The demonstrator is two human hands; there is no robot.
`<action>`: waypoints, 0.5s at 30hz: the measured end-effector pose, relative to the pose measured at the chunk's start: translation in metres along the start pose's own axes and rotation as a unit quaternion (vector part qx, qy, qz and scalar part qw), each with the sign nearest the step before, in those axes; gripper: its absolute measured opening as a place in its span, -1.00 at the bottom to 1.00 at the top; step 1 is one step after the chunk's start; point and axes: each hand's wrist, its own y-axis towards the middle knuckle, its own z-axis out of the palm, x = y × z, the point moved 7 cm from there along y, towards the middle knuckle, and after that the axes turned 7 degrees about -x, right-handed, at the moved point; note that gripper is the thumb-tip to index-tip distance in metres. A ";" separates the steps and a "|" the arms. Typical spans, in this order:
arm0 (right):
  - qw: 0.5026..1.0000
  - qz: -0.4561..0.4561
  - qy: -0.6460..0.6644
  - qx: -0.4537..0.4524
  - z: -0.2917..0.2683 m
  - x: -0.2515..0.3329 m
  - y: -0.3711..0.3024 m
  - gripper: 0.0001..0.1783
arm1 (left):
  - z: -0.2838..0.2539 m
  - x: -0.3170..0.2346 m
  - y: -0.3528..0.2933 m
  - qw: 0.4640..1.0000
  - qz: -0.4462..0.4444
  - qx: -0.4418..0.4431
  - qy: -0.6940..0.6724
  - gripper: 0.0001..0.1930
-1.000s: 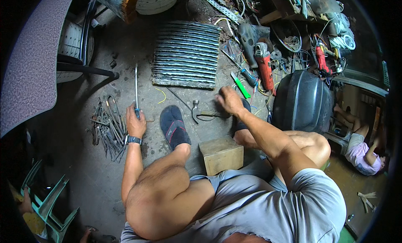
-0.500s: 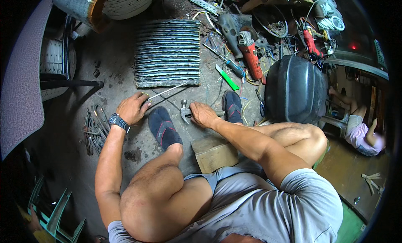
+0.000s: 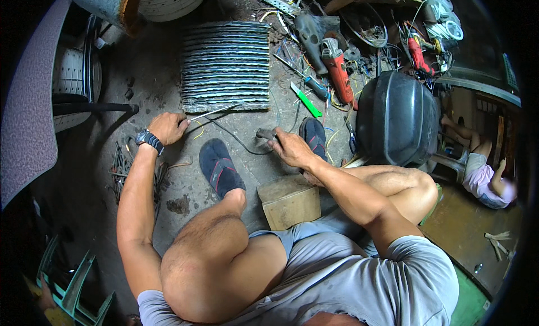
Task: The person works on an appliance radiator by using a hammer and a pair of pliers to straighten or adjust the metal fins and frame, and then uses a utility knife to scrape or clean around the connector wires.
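Observation:
My left hand [image 3: 168, 128] is closed round one end of a thin metal rod [image 3: 216, 111]. The rod's far tip reaches over the near edge of a square, ridged block of dark and pale layers [image 3: 225, 65] lying on the floor. Raised off the floor, my right hand [image 3: 295, 148] grips a hammer [image 3: 266, 134]; its head looks dark and is turned, and my fingers cover most of the handle. Beneath the two hands a dark cable [image 3: 238, 139] curves across the floor. A short yellow wire [image 3: 199, 129] lies near my left fingers.
Right of the block lie a green cutter knife [image 3: 306, 101], a blue-handled screwdriver [image 3: 316, 88] and a red angle grinder [image 3: 338, 73]. A black rounded case [image 3: 397, 118] stands beyond my right foot. A small wooden block [image 3: 289, 205] sits between my legs. Another person [image 3: 487, 180] is far right.
My right hand has lifted the hammer off the floor, turning its head. My left hand has moved forward and slightly left with the rod, whose tip now overlaps the ridged block's edge more.

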 end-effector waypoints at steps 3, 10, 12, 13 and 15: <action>0.998 0.019 0.026 -0.058 -0.018 0.000 0.009 -0.67 | 0.001 -0.003 0.003 1.000 -0.003 0.017 -0.007 -0.63; 0.976 -0.078 0.003 -0.206 -0.046 0.045 0.044 -0.75 | 0.003 0.012 0.013 0.997 -0.058 0.002 0.042 -0.60; 0.970 -0.088 0.002 -0.229 -0.040 0.048 0.050 -0.76 | 0.007 0.014 0.016 0.996 -0.068 0.021 0.045 -0.59; 0.952 -0.111 0.000 -0.284 -0.038 0.052 0.052 -0.77 | 0.006 0.015 0.017 0.996 -0.065 0.010 0.056 -0.60; 0.930 -0.134 -0.002 -0.342 -0.025 0.049 0.059 -0.78 | 0.006 0.013 0.023 0.995 -0.065 0.021 0.068 -0.60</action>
